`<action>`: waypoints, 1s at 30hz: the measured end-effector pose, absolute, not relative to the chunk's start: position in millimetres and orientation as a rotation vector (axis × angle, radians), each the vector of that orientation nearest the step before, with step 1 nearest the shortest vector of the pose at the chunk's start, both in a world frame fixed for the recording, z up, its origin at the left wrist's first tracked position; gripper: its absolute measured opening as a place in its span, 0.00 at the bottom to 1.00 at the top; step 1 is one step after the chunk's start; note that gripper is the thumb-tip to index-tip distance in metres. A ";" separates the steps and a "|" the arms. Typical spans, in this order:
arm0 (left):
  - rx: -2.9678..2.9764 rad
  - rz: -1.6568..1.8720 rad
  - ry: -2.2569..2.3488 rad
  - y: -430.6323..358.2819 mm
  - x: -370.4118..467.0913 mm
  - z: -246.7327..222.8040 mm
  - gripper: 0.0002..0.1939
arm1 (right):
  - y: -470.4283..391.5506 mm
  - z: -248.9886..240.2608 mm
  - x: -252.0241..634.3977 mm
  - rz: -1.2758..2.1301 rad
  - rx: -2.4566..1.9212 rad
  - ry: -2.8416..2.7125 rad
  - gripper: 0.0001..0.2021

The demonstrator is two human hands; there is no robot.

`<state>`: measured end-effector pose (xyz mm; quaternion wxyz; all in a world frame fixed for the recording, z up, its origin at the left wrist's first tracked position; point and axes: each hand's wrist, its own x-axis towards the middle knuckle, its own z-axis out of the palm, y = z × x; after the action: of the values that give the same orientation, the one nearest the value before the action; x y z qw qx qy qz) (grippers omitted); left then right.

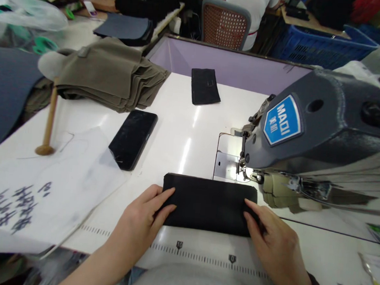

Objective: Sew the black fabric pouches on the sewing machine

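A black rectangular fabric piece (208, 205) lies lengthwise at the front of the white sewing table (174, 128). My left hand (147, 211) pinches its left end, thumb and forefinger on the cloth. At the opposite end, my right hand (268, 236) grips the edge in the same way, with some fingers hidden under the fabric. Just beyond the piece's far edge is the needle and presser foot area (242, 168) of a dark grey sewing machine (336, 123). The cloth's far edge lies just short of the metal needle plate (228, 163).
A black phone (133, 139) and a stack of olive fabric pieces (106, 70) lie to the left. A wooden-handled tool (49, 122) stands on paper with handwriting (58, 185). Another black piece (205, 86) lies near the purple rim (222, 64). Behind it, a person (249, 11) sits.
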<state>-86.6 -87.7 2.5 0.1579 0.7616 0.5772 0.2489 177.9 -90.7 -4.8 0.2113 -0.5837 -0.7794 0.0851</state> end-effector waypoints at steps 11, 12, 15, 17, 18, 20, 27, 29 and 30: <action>2.192 0.701 1.660 -88.0 -86.3 1.2 0.13 | -92.6 -4.8 176.6 0.155 -1.505 -2.168 0.11; 2.193 0.700 1.662 -88.1 -86.2 1.5 0.13 | -92.8 -4.9 176.6 0.153 -1.503 -2.169 0.11; 2.198 0.704 1.660 -87.7 -85.8 2.3 0.13 | -92.9 -4.5 177.0 0.209 -1.558 -2.161 0.11; 2.198 0.704 1.660 -87.5 -85.6 2.7 0.13 | -92.7 -3.9 177.2 0.246 -1.587 -2.147 0.11; 2.199 0.709 1.660 -87.4 -85.6 2.8 0.13 | -92.5 -3.5 177.1 0.258 -1.594 -2.139 0.11; 2.197 0.716 1.660 -87.3 -85.7 2.8 0.13 | -91.9 -2.5 177.0 0.266 -1.592 -2.133 0.11; 2.184 0.695 1.654 -86.9 -86.5 2.7 0.13 | -90.7 -1.0 176.7 0.262 -1.587 -2.139 0.10; 2.179 0.692 1.653 -86.9 -86.3 3.1 0.13 | -90.7 -1.3 176.6 0.273 -1.605 -2.139 0.11; 2.176 0.692 1.653 -86.9 -86.1 3.3 0.13 | -90.9 -1.5 176.5 0.275 -1.611 -2.138 0.11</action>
<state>-86.1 -86.9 3.3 0.1607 0.7618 0.5789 0.2423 176.5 -90.9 -1.5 0.2231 -0.5835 -0.7745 0.0997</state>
